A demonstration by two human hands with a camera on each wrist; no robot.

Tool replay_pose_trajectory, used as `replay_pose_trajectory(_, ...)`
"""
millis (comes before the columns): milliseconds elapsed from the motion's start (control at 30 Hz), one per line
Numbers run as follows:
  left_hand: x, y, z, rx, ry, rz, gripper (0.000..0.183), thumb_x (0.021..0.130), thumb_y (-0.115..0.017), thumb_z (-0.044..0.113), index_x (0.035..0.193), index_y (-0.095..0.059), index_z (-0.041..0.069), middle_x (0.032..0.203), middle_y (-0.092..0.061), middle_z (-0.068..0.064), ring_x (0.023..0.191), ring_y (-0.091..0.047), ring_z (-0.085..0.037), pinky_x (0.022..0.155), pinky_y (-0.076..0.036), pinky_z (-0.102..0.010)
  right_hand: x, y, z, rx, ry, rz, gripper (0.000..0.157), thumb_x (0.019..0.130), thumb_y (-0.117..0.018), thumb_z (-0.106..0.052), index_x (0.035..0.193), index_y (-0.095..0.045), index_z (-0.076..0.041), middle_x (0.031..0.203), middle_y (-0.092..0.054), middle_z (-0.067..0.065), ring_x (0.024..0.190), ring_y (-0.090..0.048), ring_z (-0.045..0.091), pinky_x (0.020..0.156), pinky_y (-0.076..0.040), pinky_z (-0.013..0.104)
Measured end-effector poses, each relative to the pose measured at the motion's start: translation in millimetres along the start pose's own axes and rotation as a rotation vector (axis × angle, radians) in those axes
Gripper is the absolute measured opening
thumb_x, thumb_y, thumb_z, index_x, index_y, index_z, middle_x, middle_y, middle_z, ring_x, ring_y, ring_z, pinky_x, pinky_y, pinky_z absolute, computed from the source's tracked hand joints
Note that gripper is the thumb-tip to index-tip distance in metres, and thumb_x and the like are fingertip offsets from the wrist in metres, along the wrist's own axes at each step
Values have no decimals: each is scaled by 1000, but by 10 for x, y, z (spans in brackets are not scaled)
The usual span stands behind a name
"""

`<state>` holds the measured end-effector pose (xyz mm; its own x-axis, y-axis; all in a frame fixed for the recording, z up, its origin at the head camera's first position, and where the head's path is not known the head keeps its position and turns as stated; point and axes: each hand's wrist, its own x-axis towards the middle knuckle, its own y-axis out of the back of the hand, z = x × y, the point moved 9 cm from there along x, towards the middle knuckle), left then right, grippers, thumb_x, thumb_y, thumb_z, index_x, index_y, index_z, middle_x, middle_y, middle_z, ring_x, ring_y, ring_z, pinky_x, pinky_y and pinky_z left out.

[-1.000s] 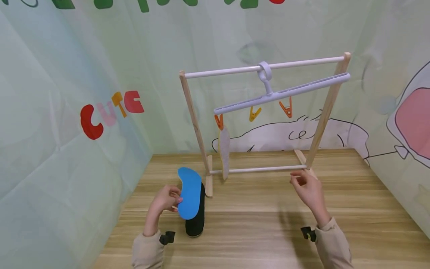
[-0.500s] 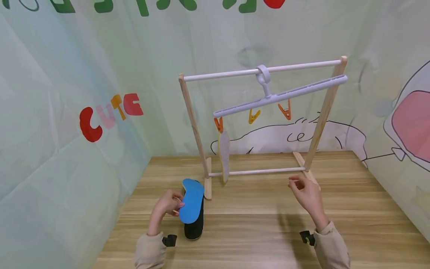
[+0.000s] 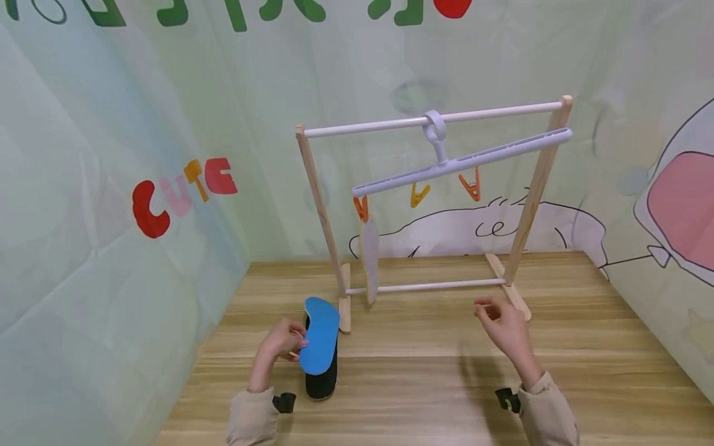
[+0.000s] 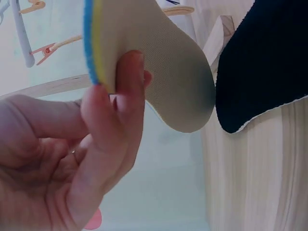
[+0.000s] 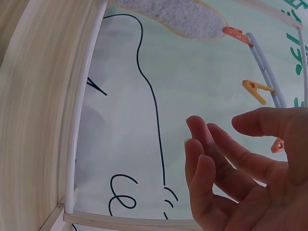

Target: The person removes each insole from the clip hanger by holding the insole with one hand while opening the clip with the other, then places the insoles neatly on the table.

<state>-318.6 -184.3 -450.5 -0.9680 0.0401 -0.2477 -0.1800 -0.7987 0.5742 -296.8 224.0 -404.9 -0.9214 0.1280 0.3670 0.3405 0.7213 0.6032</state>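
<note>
Nearest, pinched at one long edge between thumb and fingers of the left hand (image 3: 281, 339): the blue insole (image 3: 321, 334), held tilted, blue face toward the head camera, not yet clipped up. Across from it, nothing in the right hand (image 3: 506, 325), thumb and fingertips apart, fingers loosely bent, near the right foot of the rack (image 3: 320, 204). Beyond the blue insole's lower end, partly covered by it, a black insole (image 3: 321, 383) lying on the worktop (image 3: 413, 396), in neither hand's hold; hard to tell whether touching the blue one. Farther off, already hung: a pale insole (image 3: 370, 257) under the orange clip (image 3: 361, 209) at the hanger's low left end. Along the tilted hanger (image 3: 457, 166), bare of any load, a yellow clip (image 3: 419, 195) and a second orange clip (image 3: 471, 186). Roughly a third done, by appearances, with the blue and black insoles left to hang.
</note>
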Motion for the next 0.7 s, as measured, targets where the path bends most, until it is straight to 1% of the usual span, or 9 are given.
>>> replay_pose_trajectory(133, -3, -43, -58, 8, 19, -1, 3, 78, -56, -9, 77, -54, -9, 59, -48, -5, 50, -49, -17, 47, -51, -31, -15, -18, -4, -17, 9, 2, 18, 84, -57, -10, 96, -65, 0, 79, -69, 15, 67, -63, 22, 54, -45, 21)
replay_pose_trajectory(400, -32, -169, -202, 68, 76, -46, 10, 76, -56, -12, 77, -48, -6, 61, -49, -7, 49, -51, -17, 49, -53, -32, -30, -35, 10, -32, 12, -5, 17, 83, -58, -10, 95, -66, -1, 80, -69, 15, 69, -63, 24, 58, -48, 25)
replay_pose_trajectory(533, -47, -194, -226, 107, 94, -52, 12, 75, -56, -13, 79, -47, -6, 64, -50, -9, 49, -52, -17, 48, -52, -31, -37, -38, 25, -26, 9, -13, 16, 83, -59, -10, 95, -65, -1, 81, -68, 16, 69, -63, 24, 59, -48, 26)
replay_pose_trajectory(700, -46, -218, -230, 166, 103, -62, 15, 76, -56, -14, 75, -45, -4, 63, -53, -10, 47, -54, -17, 47, -52, -31, -60, -27, 43, -24, 8, -12, 16, 83, -58, -10, 95, -65, -1, 80, -68, 16, 68, -63, 22, 59, -49, 25)
